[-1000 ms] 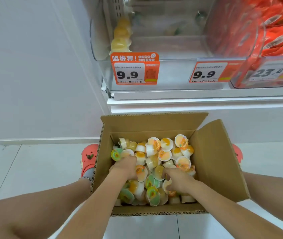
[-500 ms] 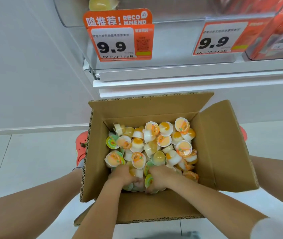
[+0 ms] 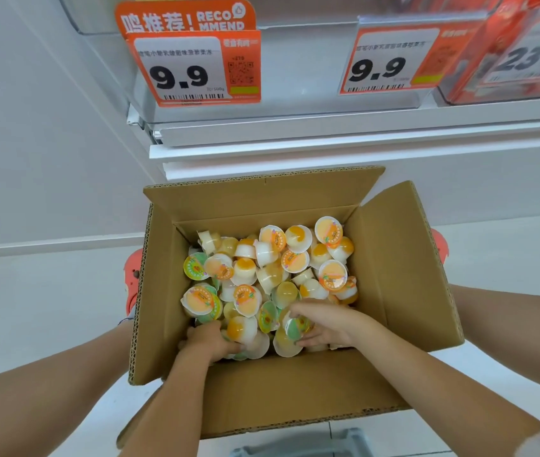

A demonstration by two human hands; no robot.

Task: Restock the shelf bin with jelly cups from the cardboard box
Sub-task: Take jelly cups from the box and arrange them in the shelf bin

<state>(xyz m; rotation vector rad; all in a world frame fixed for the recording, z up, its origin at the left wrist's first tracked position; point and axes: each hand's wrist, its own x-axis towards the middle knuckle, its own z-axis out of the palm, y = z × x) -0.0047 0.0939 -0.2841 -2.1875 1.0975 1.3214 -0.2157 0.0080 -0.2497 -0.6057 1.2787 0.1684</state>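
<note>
An open cardboard box (image 3: pixel 403 275) sits on the floor, holding several small jelly cups (image 3: pixel 271 268) with orange, yellow and green lids. Both my hands are down in the near end of the pile. My left hand (image 3: pixel 211 341) curls round cups at the lower left of the heap. My right hand (image 3: pixel 324 326) cups a green-and-white jelly cup (image 3: pixel 290 329) between fingers and thumb. The clear shelf bin (image 3: pixel 103 14) shows only as its bottom corner at the top edge, above the orange 9.9 price tag (image 3: pixel 192 67).
White shelf ledges (image 3: pixel 327 150) run above the box. A second 9.9 tag (image 3: pixel 390 64) and a red-packet bin (image 3: pixel 509 61) with a 23.8 label lie to the right. Coral clogs (image 3: pixel 131 278) flank the box. A grey object (image 3: pixel 298 443) pokes in at the bottom edge.
The view has tilted down and closer to the box. Both hands have slid toward the near end of the pile and closed round cups.
</note>
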